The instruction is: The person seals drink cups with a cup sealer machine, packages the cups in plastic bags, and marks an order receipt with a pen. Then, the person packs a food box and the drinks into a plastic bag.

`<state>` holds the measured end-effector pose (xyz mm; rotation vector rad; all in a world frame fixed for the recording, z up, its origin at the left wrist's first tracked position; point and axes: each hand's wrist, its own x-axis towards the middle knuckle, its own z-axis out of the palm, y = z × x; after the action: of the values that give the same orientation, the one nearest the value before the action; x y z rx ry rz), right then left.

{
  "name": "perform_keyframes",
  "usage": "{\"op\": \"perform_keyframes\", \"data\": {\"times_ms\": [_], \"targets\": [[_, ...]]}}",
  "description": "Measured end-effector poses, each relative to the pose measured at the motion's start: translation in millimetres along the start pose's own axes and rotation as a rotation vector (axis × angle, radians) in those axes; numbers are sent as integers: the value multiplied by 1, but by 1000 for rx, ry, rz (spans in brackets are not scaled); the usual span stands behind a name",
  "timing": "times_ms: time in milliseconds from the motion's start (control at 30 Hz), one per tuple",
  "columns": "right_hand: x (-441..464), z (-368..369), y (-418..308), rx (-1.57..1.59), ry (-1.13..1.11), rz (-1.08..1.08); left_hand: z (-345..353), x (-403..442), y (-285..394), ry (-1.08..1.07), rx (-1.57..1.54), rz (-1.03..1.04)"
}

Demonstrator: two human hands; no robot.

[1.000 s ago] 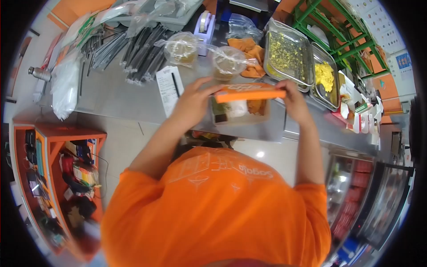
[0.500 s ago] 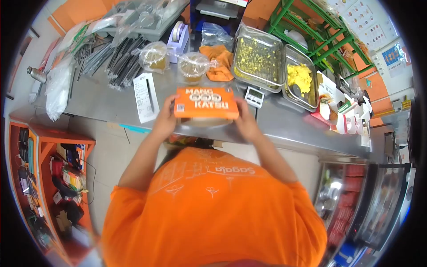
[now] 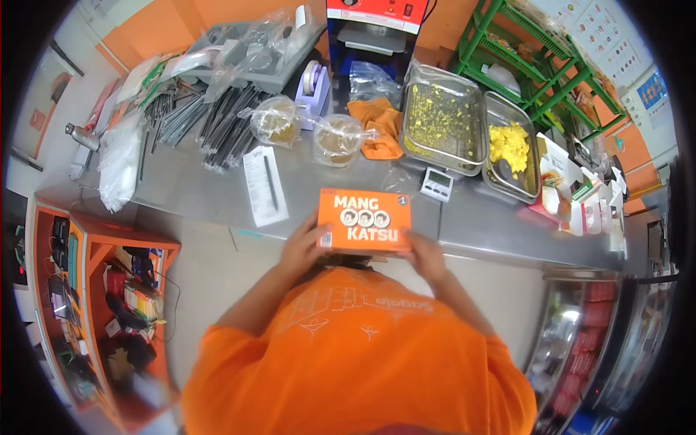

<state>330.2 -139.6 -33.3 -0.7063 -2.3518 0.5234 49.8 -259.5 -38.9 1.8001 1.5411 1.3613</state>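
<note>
An orange food box [image 3: 365, 220] printed "MANG KATSU" is held between my two hands at the counter's front edge, close to my body. My left hand [image 3: 307, 243] grips its left side, fingers partly behind it. On the right side, my right hand [image 3: 422, 254] is closed round the lower corner. The printed face is turned up towards me. Just beyond the box lie a paper receipt [image 3: 258, 183] with a dark pen [image 3: 270, 181] on it and a small white digital timer [image 3: 437, 184].
Along the steel counter [image 3: 196, 192] stand two knotted bags of brownish liquid [image 3: 338, 138], a tape dispenser [image 3: 312, 94], an orange cloth [image 3: 377, 125], a wire-mesh tray with yellow crumbs [image 3: 444, 116] and a pan of yellow food [image 3: 510, 148]. An orange shelf [image 3: 94, 246] is at left, green racks [image 3: 536, 65] at back right.
The box has come nearer to my body, held in both hands, and its printed face is tilted more fully towards me. The camera view has shifted, so the counter things appear lower and further right.
</note>
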Motion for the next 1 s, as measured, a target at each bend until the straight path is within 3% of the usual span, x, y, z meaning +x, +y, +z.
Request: {"op": "perform_keyframes", "data": {"times_ms": [33, 67, 167, 200, 233, 300, 333, 367, 433, 467, 500, 567, 633, 700, 733, 833, 900, 933, 1000], "targets": [[-1, 3, -1, -44, 22, -76, -3, -1, -2, -28, -4, 1], [10, -1, -6, -46, 17, -48, -6, 3, 1, -47, -48, -117], [7, 7, -13, 18, 51, -21, -11, -3, 3, -35, -148, -137], [3, 11, -21, 196, 32, 139, -9, -7, -3, -42, -176, -145], [8, 18, -20, 205, 19, 136, -3, -10, -8, -32, -173, -157], [11, 25, -27, 276, 83, 266, 13, -7, 5, 208, -526, -731], [-3, 49, -13, 683, 128, 366, 14, 0, 13, 271, -542, -690], [-4, 47, -12, 685, 117, 350, 17, 0, 8, 289, -542, -684], [-9, 43, -10, 1052, -17, 448, 23, -9, -5, 159, -448, -799], [6, 27, -29, 1019, -102, 487, 24, -6, -1, 73, -316, -695], [12, 21, -38, 1027, -147, 484, 21, 2, 13, 110, -318, -720], [24, 20, -50, 1149, -51, 611, 0, 28, 47, 94, -988, -913], [34, 22, -56, 1138, -50, 540, -19, 26, 51, 128, -835, -822], [42, 22, -64, 932, -114, 257, -54, 5, 51, 227, -614, -646], [69, 15, -80, 867, -185, 84, -75, 0, 62, 327, -730, -636], [145, 19, -105, 761, -601, -101, -145, -23, 60, 546, -899, -596], [199, 35, -117, 385, -496, -245, -189, -46, 46, 625, -884, -635], [232, 47, -123, 250, -434, -257, -210, -61, 35, 608, -886, -628], [296, 81, -127, -62, -343, -232, -252, -85, -1, 786, -855, -670]]}}
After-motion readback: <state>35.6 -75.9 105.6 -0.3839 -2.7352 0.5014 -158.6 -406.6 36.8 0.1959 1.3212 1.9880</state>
